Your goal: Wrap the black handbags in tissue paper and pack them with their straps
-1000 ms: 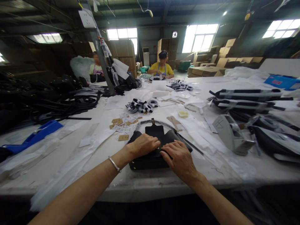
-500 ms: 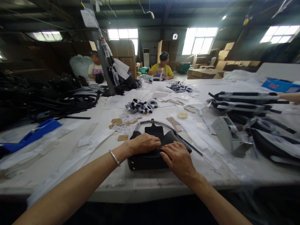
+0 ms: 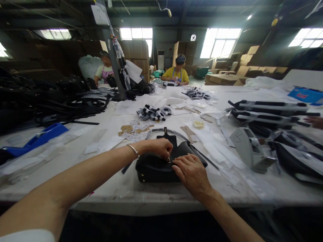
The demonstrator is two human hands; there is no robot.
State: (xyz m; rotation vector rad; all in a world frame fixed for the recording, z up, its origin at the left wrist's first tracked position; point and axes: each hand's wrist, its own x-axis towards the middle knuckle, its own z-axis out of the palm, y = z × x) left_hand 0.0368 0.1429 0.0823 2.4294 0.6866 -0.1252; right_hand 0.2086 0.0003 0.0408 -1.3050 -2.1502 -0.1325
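A black handbag lies on the white table in front of me, its flap turned back toward the far side. My left hand is closed above the middle of the bag, fingertips pinched at a small metal clasp. Resting on the bag's right part, my right hand has its fingers extended over the black leather. The bag's thin handle arches behind it, and a narrow strap end sticks up past the flap.
Tags and papers lie behind the bag. Coiled straps are farther back. A grey tape dispenser and wrapped black straps sit right; a blue tool lies left. Two people sit across the table, and another person's hand shows far right.
My left hand has risen and curled, its fingers now pinched at the clasp instead of lying flatter over the bag. My right hand stays on the bag. The view has shifted slightly.
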